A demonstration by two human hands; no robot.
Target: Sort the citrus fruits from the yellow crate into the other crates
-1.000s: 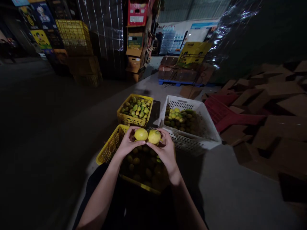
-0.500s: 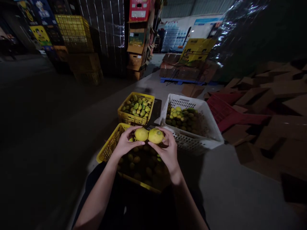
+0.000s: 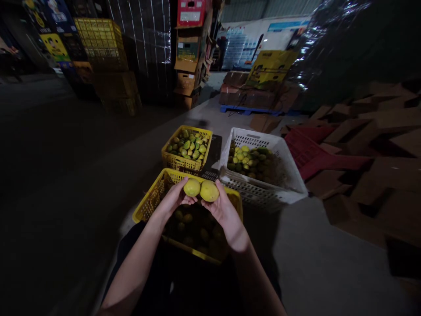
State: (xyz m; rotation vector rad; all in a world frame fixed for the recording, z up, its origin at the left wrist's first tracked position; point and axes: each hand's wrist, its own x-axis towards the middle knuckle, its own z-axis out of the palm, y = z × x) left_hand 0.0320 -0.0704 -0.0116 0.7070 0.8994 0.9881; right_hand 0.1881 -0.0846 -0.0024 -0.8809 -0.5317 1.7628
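Note:
My left hand [image 3: 174,199] is closed around a yellow lemon [image 3: 192,187], its thumb along the outer side and its fingers underneath. A second, slightly larger lemon [image 3: 209,191] rests in my right hand [image 3: 225,213], thumb on its right side and fingers below. The two lemons sit side by side, nearly touching. Both hands are above the near yellow crate [image 3: 148,199], where several lemons [image 3: 187,218] lie in deep shadow. Farther forward stands a smaller-looking yellow crate [image 3: 184,163] full of green and yellow lemons [image 3: 187,145].
At the right front is a white crate [image 3: 272,188] partly filled with lemons [image 3: 245,159]. Beyond it lie a red crate [image 3: 315,153] and a heap of cardboard boxes [image 3: 388,175]. A blue pallet [image 3: 245,109] carries cartons at the back; stacked yellow crates [image 3: 101,46] stand at left.
Both hands have rolled the lemons: the thumbs have moved from the near side to the outer sides and the fingers now lie beneath. The lemons have shifted slightly left.

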